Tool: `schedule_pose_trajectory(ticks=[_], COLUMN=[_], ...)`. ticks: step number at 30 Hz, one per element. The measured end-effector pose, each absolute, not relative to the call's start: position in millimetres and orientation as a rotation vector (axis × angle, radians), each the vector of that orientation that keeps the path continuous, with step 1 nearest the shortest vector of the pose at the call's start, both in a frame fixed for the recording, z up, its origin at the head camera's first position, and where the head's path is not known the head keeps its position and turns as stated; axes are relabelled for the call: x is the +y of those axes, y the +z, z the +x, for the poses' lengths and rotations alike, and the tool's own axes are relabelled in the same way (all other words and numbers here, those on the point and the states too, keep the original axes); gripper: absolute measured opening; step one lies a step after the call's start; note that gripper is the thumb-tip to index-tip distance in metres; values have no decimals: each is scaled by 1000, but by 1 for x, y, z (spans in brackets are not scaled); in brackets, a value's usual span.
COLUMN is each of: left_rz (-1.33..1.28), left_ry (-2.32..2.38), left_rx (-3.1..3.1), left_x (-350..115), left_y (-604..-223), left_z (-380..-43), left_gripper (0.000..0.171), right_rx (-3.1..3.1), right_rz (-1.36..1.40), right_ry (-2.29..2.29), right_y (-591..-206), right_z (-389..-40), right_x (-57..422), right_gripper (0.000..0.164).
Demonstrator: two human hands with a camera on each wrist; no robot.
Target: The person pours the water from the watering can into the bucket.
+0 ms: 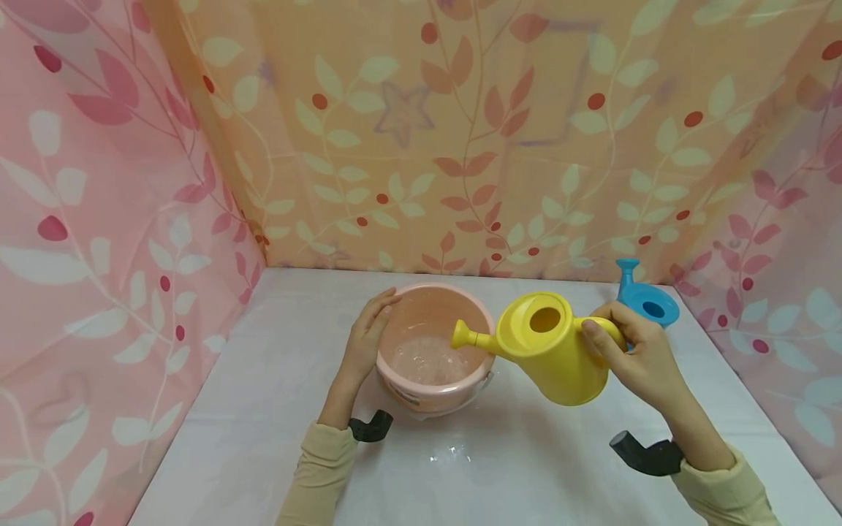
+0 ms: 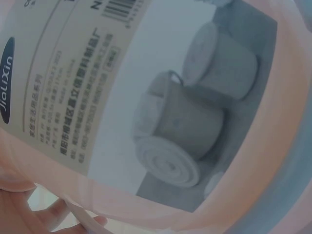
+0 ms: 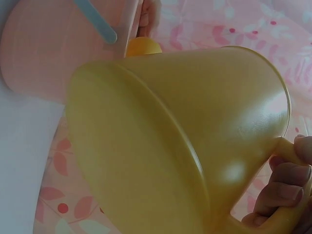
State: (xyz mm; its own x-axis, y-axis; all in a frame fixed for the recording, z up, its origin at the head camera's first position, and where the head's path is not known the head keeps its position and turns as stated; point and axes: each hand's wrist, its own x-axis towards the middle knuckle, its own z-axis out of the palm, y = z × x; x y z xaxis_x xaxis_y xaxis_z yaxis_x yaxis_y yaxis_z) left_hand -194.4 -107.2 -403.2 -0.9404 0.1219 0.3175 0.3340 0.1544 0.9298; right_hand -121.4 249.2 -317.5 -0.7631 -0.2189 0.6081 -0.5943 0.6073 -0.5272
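Observation:
A pale pink bucket (image 1: 436, 398) stands on the white table, with rippling water (image 1: 430, 361) inside. My left hand (image 1: 364, 337) rests against its left side, fingers reaching along the rim. A printed label (image 2: 161, 97) on the bucket fills much of the left wrist view, with fingers (image 2: 53, 214) at the lower left. My right hand (image 1: 628, 351) grips the handle of a yellow watering can (image 1: 559, 358). The can is held up to the right of the bucket and tilted, its spout (image 1: 468, 336) reaching over the bucket's rim. Its broad base (image 3: 131, 156) shows in the right wrist view.
A small blue watering can (image 1: 647, 303) stands at the back right, partly behind my right hand. Some wet drops (image 1: 450, 454) glisten on the table (image 1: 263, 438) in front of the bucket. Leaf-patterned cloth (image 1: 395, 146) hangs along the back and both sides.

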Motion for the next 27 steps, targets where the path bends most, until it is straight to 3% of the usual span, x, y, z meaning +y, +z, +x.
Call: schedule_pose_trajectory(ticks=[10,27], left_rz=[-450,-472], left_ry=[-1885,-1843], left_rx=[-2265,-2192], left_x=[-105,-106], left_y=[-390,-425], left_z=[-186,-206], left_gripper=[34,38], right_rx=[-2352,-2357], right_rz=[649,641], right_ry=[1004,970], right_y=[-316,-315], right_z=[-122,-119], right_x=[249,247], right_gripper=[13,13])
